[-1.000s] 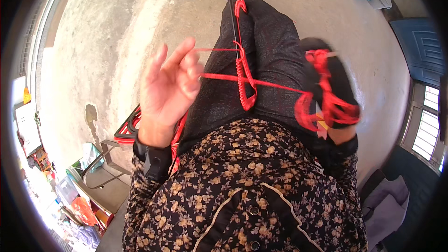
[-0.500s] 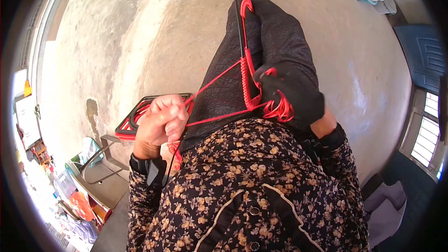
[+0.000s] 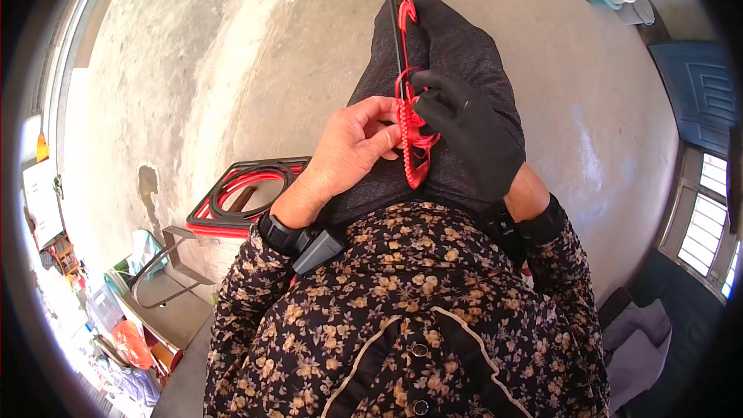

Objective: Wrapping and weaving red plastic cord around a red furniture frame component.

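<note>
Left hand: we pinch the red-wrapped frame
Right hand: at its right, grip unclear
Frame axis: near-vertical, mid-picture

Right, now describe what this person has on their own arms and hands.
The left hand is ungloved, with a black strap at its wrist carrying a dark grey, box-like device. The right hand wears a black glove; its wrist has a black band or cuff, unclear which. Both sleeves are black with a tan floral print.

Floral black blouse, black glove.
</note>
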The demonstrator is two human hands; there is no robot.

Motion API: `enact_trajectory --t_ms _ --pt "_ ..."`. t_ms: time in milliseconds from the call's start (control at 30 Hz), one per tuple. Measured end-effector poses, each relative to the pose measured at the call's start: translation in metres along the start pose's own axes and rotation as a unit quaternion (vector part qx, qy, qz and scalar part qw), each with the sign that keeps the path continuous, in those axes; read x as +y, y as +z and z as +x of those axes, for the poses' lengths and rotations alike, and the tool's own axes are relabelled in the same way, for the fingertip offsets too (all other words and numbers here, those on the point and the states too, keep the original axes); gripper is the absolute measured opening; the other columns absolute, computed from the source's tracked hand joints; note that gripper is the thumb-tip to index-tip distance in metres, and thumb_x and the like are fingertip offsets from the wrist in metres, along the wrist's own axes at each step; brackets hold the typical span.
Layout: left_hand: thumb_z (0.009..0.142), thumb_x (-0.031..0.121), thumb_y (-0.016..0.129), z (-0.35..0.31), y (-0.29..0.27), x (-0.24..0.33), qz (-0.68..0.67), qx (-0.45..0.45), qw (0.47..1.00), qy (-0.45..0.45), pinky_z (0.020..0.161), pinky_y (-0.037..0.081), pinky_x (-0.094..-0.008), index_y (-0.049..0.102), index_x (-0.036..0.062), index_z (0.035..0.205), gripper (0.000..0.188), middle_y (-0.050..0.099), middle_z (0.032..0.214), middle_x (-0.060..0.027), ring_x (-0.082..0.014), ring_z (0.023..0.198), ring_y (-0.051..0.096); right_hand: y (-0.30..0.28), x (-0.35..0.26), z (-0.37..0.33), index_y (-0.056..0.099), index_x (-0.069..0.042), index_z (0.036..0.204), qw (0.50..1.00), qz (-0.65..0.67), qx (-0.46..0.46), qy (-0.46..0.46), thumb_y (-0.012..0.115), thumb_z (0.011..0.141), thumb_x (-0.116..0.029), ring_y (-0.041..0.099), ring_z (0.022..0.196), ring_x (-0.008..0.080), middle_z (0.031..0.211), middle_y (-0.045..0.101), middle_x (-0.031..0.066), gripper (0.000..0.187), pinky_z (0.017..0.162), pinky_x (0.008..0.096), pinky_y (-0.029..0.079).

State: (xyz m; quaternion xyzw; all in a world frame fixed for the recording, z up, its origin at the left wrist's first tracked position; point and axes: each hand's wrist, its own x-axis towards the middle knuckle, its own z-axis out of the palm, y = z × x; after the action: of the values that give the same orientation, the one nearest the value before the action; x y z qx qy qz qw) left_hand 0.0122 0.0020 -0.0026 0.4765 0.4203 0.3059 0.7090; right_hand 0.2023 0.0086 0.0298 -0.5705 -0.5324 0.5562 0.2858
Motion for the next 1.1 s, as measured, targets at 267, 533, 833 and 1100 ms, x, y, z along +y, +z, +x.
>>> enact_trajectory --t_ms 267,533,833,1100 --pt "0.093 0.011 0.055 0.0 -0.005 0.002 0.113 0.009 0.993 -0.03 0.06 0.051 -0.0213 0.058 0.0006 0.107 0.018 0.064 0.088 -0.0021 -0.006 0.074 0.059 0.003 0.006 -0.005 0.04 -0.001 0.132 0.997 0.063 -0.032 -0.031 0.06 0.081 0.006 0.057 0.103 0.0155 0.114 0.057 0.0099 0.055 0.087 0.0286 0.049" --pt "0.091 0.018 0.058 -0.03 -0.054 0.031 -0.342 0.039 0.939 -0.02 0.062 0.051 -0.0247 0.056 0.0029 0.11 0.025 0.064 0.087 -0.0035 -0.0104 0.072 0.061 -0.031 -0.009 -0.003 0.047 -0.003 0.126 0.99 0.11 0.091 -0.023 0.06 0.086 -0.003 0.064 0.085 0.0154 0.097 0.064 0.0097 0.041 0.076 0.0269 0.052" --pt "0.081 0.008 0.07 -0.04 -0.052 0.039 -0.202 0.042 0.979 0.002 0.068 0.052 -0.0247 0.054 0.0031 0.115 0.038 0.065 0.089 -0.0016 -0.0092 0.076 0.062 -0.032 -0.014 -0.002 0.051 -0.003 0.122 0.99 0.107 0.062 -0.061 0.061 0.087 -0.004 0.064 0.083 0.014 0.093 0.064 0.008 0.037 0.072 0.0244 0.052" --pt "0.09 0.021 0.06 -0.046 -0.059 0.052 0.078 0.059 0.995 0.022 0.07 0.048 -0.0238 0.065 0.002 0.1 0.022 0.067 0.097 -0.0086 -0.0098 0.079 0.06 -0.029 -0.013 0.0 0.055 -0.003 0.119 0.993 0.087 0.035 -0.068 0.061 0.086 -0.005 0.064 0.081 0.0132 0.088 0.064 0.0063 0.033 0.072 0.0247 0.051"
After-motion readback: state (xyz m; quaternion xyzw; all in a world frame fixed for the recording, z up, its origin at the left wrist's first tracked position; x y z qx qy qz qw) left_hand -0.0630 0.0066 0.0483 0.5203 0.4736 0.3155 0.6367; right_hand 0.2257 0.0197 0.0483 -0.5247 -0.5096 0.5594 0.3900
